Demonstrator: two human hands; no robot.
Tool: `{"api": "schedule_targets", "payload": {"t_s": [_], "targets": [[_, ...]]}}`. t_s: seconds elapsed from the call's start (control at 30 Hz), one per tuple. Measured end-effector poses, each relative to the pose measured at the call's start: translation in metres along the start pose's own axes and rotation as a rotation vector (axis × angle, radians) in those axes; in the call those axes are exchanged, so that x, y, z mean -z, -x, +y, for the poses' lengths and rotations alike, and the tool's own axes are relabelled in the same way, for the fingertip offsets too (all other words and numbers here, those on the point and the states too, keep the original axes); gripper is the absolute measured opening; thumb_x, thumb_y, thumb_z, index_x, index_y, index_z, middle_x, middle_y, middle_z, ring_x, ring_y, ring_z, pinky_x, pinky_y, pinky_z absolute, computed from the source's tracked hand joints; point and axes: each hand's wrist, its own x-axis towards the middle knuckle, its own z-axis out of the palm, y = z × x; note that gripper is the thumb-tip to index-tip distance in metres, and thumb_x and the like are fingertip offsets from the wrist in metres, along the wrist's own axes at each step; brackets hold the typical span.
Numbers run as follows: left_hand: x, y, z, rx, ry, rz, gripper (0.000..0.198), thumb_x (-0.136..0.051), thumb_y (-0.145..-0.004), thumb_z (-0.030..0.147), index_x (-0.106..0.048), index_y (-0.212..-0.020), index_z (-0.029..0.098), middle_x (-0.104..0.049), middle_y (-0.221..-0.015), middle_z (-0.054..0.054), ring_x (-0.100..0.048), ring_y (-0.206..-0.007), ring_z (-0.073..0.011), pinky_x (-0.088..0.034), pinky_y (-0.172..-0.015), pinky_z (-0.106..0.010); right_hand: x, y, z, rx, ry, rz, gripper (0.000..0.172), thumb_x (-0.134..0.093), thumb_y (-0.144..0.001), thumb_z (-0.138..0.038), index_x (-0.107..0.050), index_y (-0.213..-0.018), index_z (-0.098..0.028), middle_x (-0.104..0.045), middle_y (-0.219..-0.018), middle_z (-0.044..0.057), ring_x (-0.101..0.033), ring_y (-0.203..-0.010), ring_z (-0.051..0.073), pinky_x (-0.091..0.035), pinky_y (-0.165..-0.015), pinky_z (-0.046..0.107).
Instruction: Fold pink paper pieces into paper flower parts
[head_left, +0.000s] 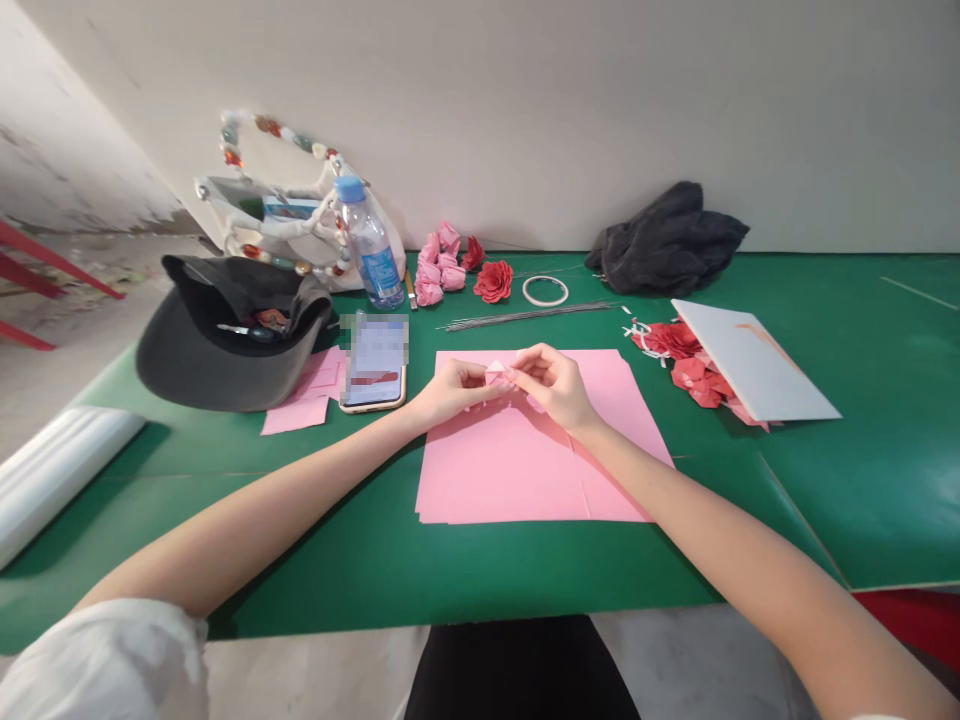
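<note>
Between both hands is a small folded piece of pink paper point(496, 375), pinched above a stack of pink paper sheets point(502, 470). My left hand point(456, 390) grips its left side between thumb and fingers. From the right, my right hand point(553, 385) pinches the same piece with thumb and index finger, the other fingers curled. Part of the folded piece is hidden behind the fingers. Beyond the sheets lie pink paper flowers point(439, 268), a red paper flower point(493, 282), thin wires point(525, 317) and a roll of tape point(545, 291).
A phone point(375, 390), a dark cap point(217, 370), a water bottle point(371, 250) and a beaded bag point(382, 215) stand at the left. A clear plastic roll point(67, 470) lies far left. At the right are a white board point(757, 365) over red paper pieces and a black cloth point(667, 245).
</note>
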Motion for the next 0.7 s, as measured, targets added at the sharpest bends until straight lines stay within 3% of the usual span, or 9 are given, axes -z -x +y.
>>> {"api": "schedule_targets", "payload": {"t_s": [0.33, 0.7], "targets": [[0.0002, -0.0003, -0.0007, 0.004, -0.012, 0.002, 0.031, -0.073, -0.075, 0.041, -0.065, -0.071, 0.011, -0.058, -0.057, 0.001, -0.047, -0.048, -0.0062, -0.034, -0.045, -0.019, 0.0002, 0.0004, 0.0001, 0.026, -0.008, -0.018, 0.020, -0.075, -0.074, -0.032, -0.059, -0.078, -0.020, -0.064, -0.071, -0.001, -0.062, -0.063, 0.013, -0.052, -0.059, 0.027], [0.0000, 0.0007, 0.0022, 0.004, 0.068, 0.022, 0.032, -0.069, -0.079, 0.042, -0.067, -0.077, 0.010, -0.059, -0.063, 0.000, -0.046, -0.049, -0.0062, -0.032, -0.046, -0.019, -0.0008, 0.0001, -0.0003, 0.001, 0.019, -0.020, 0.028, -0.075, -0.073, -0.042, -0.059, -0.080, -0.021, -0.065, -0.076, 0.001, -0.064, -0.072, 0.016, -0.053, -0.066, 0.030]]}}
